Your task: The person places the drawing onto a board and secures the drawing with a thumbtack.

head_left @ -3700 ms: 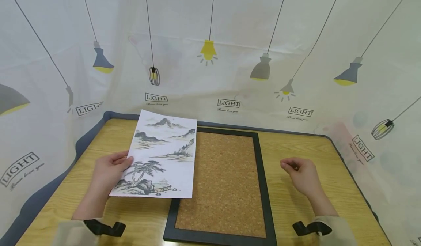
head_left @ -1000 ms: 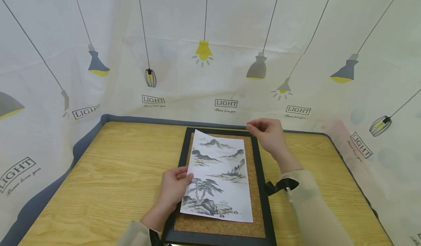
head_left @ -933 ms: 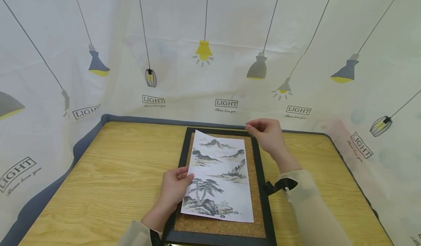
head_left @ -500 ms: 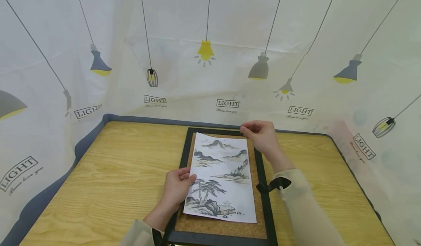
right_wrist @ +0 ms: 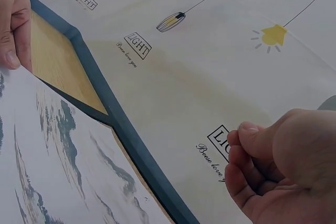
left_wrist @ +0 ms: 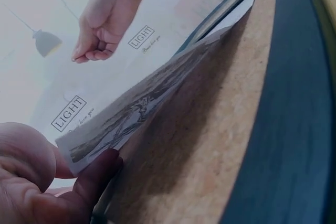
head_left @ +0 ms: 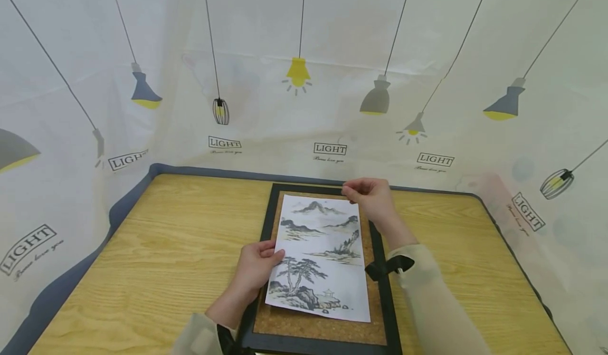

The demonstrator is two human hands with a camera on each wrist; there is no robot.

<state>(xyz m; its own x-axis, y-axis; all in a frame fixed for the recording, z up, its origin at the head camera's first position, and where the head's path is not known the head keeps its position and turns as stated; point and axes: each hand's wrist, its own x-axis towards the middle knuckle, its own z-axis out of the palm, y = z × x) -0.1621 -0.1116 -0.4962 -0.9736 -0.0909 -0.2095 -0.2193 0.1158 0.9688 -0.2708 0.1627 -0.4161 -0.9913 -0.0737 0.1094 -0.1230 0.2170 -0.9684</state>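
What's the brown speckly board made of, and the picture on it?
The board looks like cork: matte, tan, grainy flecks, in a smooth black frame. The picture seems thin printed paper; its edge lifts and bends where the left hand holds it.

The left hand (head_left: 258,267) covers the frame (head_left: 386,297) rail beneath it, and whether its fingers reach under the print (head_left: 323,257) cannot be told. In the left wrist view that hand is cut off by the bottom and left edges. The right hand (head_left: 370,199) hides the frame's far corner behind it; whether its curled fingertips pinch the print's corner or merely hover is unclear. The right wrist view cuts this hand off at the lower edge. The frame's near rail runs out of the head view.
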